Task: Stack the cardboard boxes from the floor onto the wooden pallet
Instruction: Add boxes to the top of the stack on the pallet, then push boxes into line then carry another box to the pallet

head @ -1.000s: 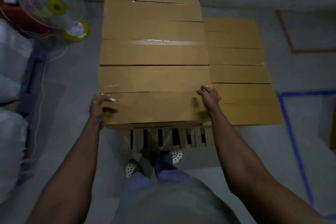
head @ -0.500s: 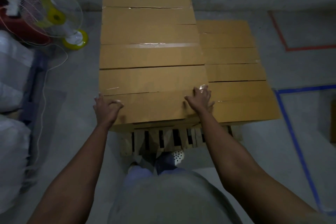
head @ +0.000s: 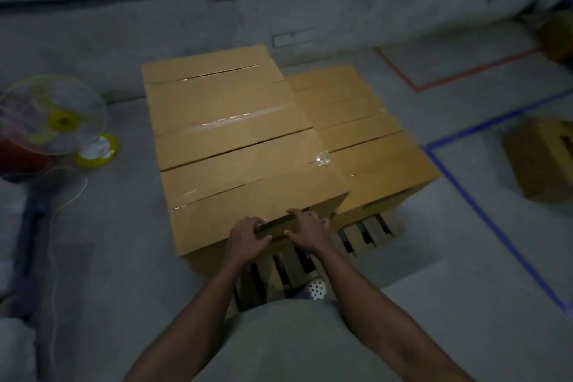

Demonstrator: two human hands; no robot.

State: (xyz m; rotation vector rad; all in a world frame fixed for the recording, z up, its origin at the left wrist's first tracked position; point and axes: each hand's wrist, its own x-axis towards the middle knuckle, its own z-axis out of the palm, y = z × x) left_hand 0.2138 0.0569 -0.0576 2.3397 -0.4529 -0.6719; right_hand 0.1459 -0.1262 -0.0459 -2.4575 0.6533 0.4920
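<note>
A tall stack of cardboard boxes (head: 235,146) stands on the wooden pallet (head: 361,236), with a lower row of boxes (head: 372,152) beside it on the right. My left hand (head: 246,237) and my right hand (head: 307,228) sit close together on the near face of the top front box (head: 248,195). Their bent fingers press on the cardboard on either side of a dark handle slot, and the fingertips stay in view. Another cardboard box (head: 539,161) sits on the floor at the right.
A standing fan (head: 52,115) with a yellow base is on the floor at the left, its cord trailing toward me. White sacks (head: 12,341) line the left edge. Blue tape (head: 483,217) and red tape (head: 459,74) mark the floor at right. A further box (head: 558,40) sits far right.
Both hands left the top box's near corners and came together on the middle of its near face. The view pulled back and turned, so the floor box at right now shows.
</note>
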